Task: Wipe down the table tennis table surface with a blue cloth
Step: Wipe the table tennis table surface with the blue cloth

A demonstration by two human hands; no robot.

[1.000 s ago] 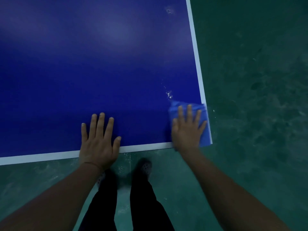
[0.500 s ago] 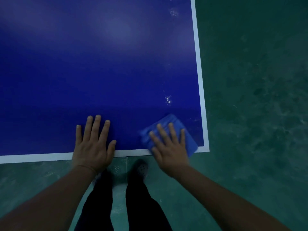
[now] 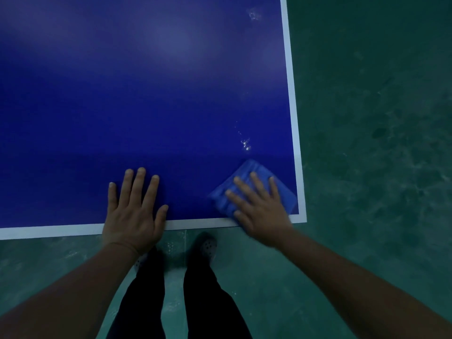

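Head view: the right hand (image 3: 260, 211) lies flat with spread fingers (image 3: 254, 183) pressing the blue cloth (image 3: 247, 189) under them, near the bench (image 3: 146, 94) corner. The left hand (image 3: 132, 211) rests flat, fingers straight, touching bare bench.

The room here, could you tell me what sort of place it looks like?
Probably an indoor sports hall or games room: a dark blue table tennis table with a white edge line stands on a green floor.
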